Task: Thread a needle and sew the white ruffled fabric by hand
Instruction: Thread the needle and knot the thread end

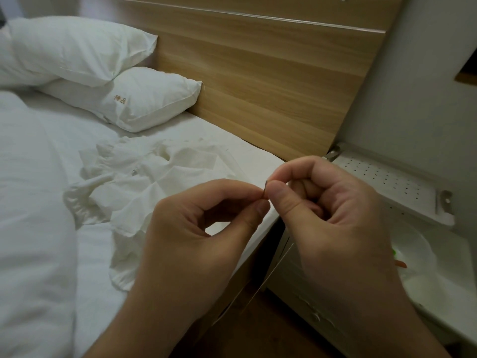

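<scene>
Beside the bed's [260,228] edge, left hand [196,228] and right hand [335,202] pinched the needle [265,190] together, ruffled fabric [144,177] lying on the bed beyond; loosening either pinch would likely drop it.

white ruffled fabric [144,182] crumpled on bed, needle [265,190] pinched between fingertips

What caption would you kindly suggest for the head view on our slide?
Both hands, left and right, pinch a needle above the bed edge; white ruffled fabric lies untouched.
</scene>
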Demonstrator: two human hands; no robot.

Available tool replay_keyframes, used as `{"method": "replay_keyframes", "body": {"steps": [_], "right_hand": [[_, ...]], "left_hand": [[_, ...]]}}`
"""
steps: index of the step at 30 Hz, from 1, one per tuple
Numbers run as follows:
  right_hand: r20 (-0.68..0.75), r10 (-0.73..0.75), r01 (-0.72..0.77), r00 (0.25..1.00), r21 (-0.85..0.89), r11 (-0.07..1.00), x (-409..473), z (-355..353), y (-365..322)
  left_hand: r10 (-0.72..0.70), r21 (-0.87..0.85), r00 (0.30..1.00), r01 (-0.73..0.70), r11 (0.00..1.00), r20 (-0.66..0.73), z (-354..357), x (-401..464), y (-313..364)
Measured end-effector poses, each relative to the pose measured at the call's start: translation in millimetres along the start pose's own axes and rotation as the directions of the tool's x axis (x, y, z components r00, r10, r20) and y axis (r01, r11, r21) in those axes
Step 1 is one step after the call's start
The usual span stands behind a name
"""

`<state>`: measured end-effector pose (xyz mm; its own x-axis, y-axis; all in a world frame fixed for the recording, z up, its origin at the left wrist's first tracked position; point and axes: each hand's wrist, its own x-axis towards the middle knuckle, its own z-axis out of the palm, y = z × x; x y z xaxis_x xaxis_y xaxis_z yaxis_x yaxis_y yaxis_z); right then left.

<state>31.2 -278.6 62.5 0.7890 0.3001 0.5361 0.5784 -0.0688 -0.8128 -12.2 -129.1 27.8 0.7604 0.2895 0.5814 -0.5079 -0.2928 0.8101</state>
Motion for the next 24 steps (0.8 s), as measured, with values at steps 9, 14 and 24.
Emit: {"method": "replay_keyframes", "body": {"steps": [9,14,24], "right_hand": [[0.027,0.022,-0.024,0.999,0.054,0.998,0.6,-2.6,4.1],[0.052,0.032,-0.036,0.998,0.090,0.995,1.4,-4.6,6.2],[0.137,0.100,-0.136,0.986,0.292,0.947,4.1,-8.2,12.0]], "left_hand": [[0.043,0.053,0.999,-0.043,0.998,-0.010,-0.5,-1.2,0.3],[0.097,0.120,0.995,-0.094,0.988,-0.018,-0.8,-1.5,0.8],[0.042,0.064,0.997,-0.038,0.997,-0.061,3.3,-4.8,-3.8]]}}
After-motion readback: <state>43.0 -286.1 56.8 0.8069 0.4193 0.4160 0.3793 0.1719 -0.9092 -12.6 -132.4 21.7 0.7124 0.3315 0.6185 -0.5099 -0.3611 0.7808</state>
